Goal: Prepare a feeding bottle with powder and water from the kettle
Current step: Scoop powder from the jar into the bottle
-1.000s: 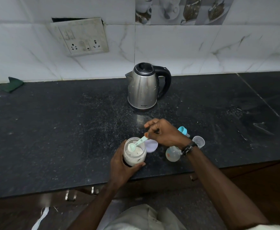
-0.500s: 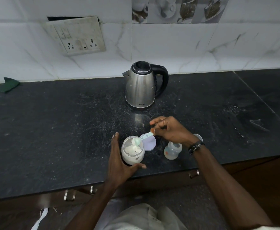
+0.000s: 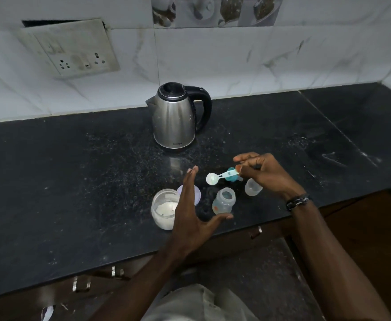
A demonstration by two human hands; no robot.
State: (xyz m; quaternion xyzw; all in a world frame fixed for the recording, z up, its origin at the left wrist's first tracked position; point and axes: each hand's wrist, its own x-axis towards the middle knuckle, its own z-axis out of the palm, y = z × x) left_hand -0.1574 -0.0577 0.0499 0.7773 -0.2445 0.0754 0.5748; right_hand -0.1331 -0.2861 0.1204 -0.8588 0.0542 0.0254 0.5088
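Plastic scoop [image 3: 222, 176], pinched by right hand [image 3: 265, 173], hovers above bottle [image 3: 223, 200].

- The table [image 3: 50, 193] is a dark stone slab, dusted with pale specks.
- A steel kettle [image 3: 174, 119] stands towards the back.
- Near the front edge stands an open jar [image 3: 163, 210] of white powder, a round lid [image 3: 198, 193] just behind it.
- Right of the jar stands a small open bottle [image 3: 223, 201].
- Further right sits a clear cap [image 3: 252, 187].
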